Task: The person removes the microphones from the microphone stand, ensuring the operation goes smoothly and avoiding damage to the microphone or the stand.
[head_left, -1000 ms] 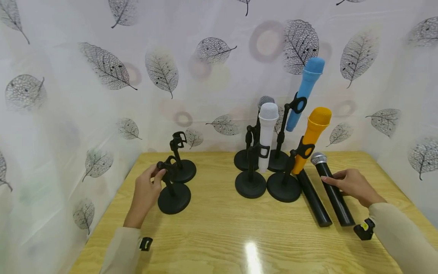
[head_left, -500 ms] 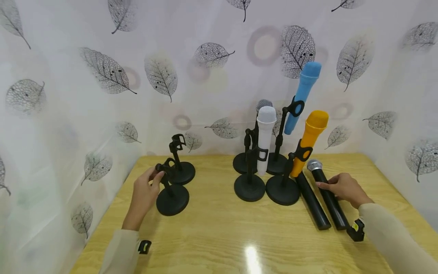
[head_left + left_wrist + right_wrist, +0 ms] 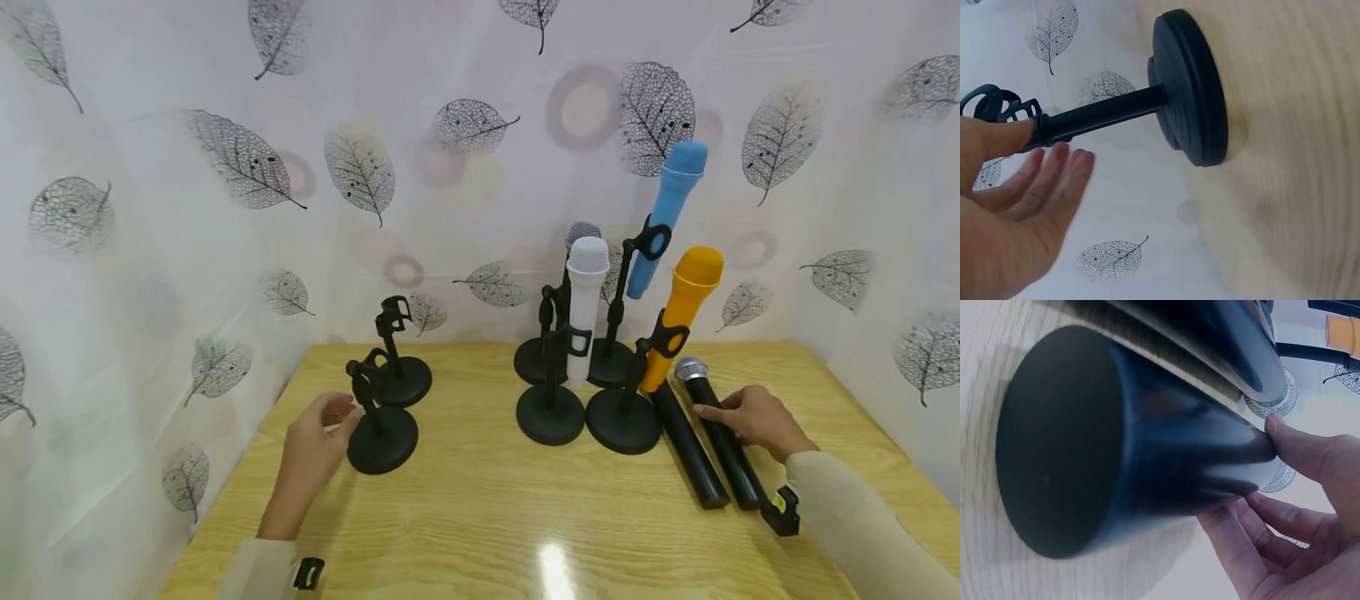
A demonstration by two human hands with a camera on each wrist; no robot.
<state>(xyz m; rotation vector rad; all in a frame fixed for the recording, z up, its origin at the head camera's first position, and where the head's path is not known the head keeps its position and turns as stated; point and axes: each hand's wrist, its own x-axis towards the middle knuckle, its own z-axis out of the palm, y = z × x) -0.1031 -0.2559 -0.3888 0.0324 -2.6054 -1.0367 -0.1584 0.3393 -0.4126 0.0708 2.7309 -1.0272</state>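
Observation:
At the left, my left hand (image 3: 321, 437) is beside the nearer black microphone stand (image 3: 381, 437), whose holder carries nothing. The left wrist view shows the thumb overlapping the top of the stand's pole (image 3: 1107, 114), with the other fingers spread loosely below it. Just behind stands a second bare stand (image 3: 405, 379). My right hand (image 3: 759, 423) pinches a black microphone (image 3: 723, 450) with a silver head, thumb on one side and fingers on the other. In the right wrist view its round butt end (image 3: 1060, 444) faces the camera. Another black microphone (image 3: 690, 450) lies alongside, its upper end hidden.
Right of the table's middle, stands hold a white microphone (image 3: 587, 292), a blue microphone (image 3: 666, 217), an orange microphone (image 3: 686, 304) and a grey-headed microphone (image 3: 582, 233). A leaf-patterned curtain (image 3: 480, 200) hangs behind the wooden table (image 3: 465, 500).
My left hand has let go of the nearer stand's top and moved slightly down and away from it. My right hand stays on the black microphone, which has shifted slightly closer to its neighbour.

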